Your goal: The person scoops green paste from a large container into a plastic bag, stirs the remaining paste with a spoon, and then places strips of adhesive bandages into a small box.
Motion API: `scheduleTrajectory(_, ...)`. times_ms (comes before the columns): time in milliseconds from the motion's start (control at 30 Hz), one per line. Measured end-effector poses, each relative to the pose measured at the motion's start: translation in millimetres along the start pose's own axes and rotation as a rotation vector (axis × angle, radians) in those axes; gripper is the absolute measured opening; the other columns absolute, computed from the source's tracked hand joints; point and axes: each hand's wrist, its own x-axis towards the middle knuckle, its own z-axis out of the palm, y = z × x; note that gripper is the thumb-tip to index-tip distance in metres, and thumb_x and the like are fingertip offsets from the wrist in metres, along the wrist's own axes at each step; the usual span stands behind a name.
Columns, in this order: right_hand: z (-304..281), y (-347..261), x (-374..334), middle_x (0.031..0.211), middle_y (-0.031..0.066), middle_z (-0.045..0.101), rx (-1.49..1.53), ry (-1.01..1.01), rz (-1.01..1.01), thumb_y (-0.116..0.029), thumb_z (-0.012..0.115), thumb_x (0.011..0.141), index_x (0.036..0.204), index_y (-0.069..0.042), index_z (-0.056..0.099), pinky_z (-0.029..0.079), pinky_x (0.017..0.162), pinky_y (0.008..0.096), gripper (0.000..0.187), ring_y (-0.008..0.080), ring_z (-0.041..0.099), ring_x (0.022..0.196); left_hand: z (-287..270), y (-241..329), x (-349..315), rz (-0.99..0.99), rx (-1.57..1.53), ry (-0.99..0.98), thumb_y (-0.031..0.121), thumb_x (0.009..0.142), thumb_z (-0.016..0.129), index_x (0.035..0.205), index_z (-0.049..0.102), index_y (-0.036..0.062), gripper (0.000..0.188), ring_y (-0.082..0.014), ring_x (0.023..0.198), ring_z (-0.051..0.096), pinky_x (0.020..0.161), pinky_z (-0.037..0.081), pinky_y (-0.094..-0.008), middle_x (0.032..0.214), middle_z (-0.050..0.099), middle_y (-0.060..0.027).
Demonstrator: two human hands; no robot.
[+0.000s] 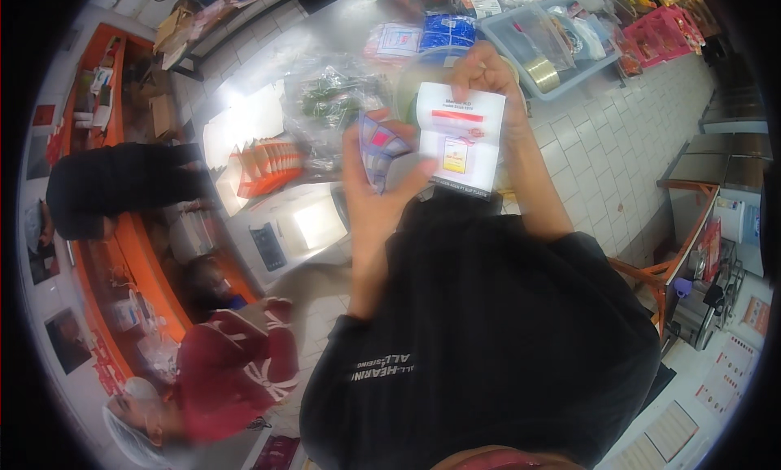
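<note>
My right hand (492, 76) pinches the top edge of a white printed sheet (480, 165) with a red band, a small yellow picture and a dark strip along its bottom. The sheet has a crease across its middle and is held up in front of my chest. In my left hand (370, 206), a purple-blue patterned piece (382, 149) with a pink patch rests between thumb and fingers; whether it is a packet or folded paper I cannot tell. My left thumb reaches the sheet's lower left edge.
Beyond my hands is a metal table with a clear plastic bag of green contents (342, 96), blue and white packages (447, 31) and a blue-grey tray (529, 84). Orange packets (268, 167) stand beside a white device (305, 226). People in maroon (236, 360) and black (122, 185) are at left.
</note>
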Motion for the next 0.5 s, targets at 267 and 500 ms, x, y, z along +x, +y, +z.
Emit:
scheduleTrajectory(267,5.0,10.5,-10.4,0.103,0.0142,0.064,-0.023,0.009,0.038,0.000,0.070,0.080,0.121,-0.008,0.052,0.054,0.086,0.0333,0.045,0.0217,0.064,0.099,6.1,9.2,-3.7,-0.020,0.029,0.044,0.003,0.072,0.090,0.141,0.045,0.0056,0.083,-0.0175,0.106,0.061,0.093,0.053,-0.0327,0.122,0.060,-0.0095)
scheduleTrajectory(500,8.1,20.9,-16.8,0.107,0.0142,0.062,0.071,-0.007,0.052,-0.001,0.069,0.081,0.118,-0.009,0.054,0.053,0.086,0.0321,0.041,0.0207,0.061,0.103,6.8,9.1,-10.9,0.073,0.115,0.083,0.005,0.069,0.091,0.148,0.035,0.0062,0.097,-0.0214,0.115,0.058,0.098,0.050,-0.0350,0.132,0.054,-0.0134)
